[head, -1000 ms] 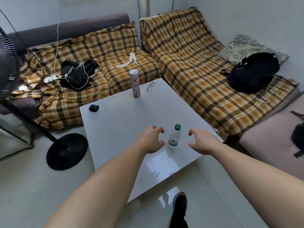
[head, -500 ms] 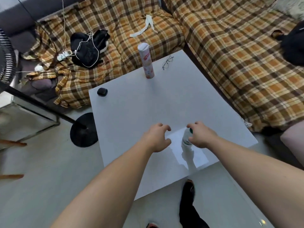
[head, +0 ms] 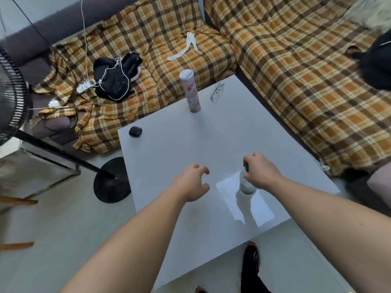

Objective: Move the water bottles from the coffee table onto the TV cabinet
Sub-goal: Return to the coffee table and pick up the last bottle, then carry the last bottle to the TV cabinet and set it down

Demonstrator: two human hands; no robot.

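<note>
Looking from the left, a fan (head: 10,98) stands by the sofa (head: 169,39). On the white table (head: 169,144) sit a small black case (head: 135,131), a tall pink can (head: 191,92) and a pair of glasses (head: 216,92), all well apart from the hands.

The left hand (head: 191,182) hangs over the table with its fingers (head: 202,169) curled and apart. It holds nothing.

The right hand (head: 261,173) is just beside it. Its fingers (head: 248,160) are wrapped round the top of the bottle (head: 245,186), near the green cap. The bottle is clear and stands upright near the front right of the table. Its bottom seems to touch the table, with a shiny patch under it.

The step in hand looks like the pick-up of this bottle. It seems to be only the start of the task. Next, the right hand likely needs to hold tight, lift the bottle straight up, and carry it away. The TV cabinet is not in view, so the person may need to turn round to find it.
</note>
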